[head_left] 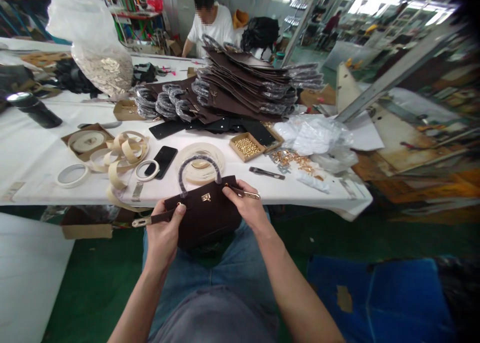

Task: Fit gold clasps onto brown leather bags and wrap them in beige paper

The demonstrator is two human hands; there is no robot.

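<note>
A dark brown handbag hangs between my hands above my lap, against the table's front edge. Its arched handle is wrapped in clear plastic, and a small gold clasp sits on its front. My left hand is closed on the bag's left upper corner, with a strap ending in a metal tip sticking out to the left. My right hand pinches the right upper corner, where another metal-tipped strap points right. Fingers behind the bag are hidden.
Brown bag pieces with wrapped handles are piled at the back. Nearer lie a box of gold studs, loose metal parts, a dark tool, a phone and tape rolls. A person sits across the table.
</note>
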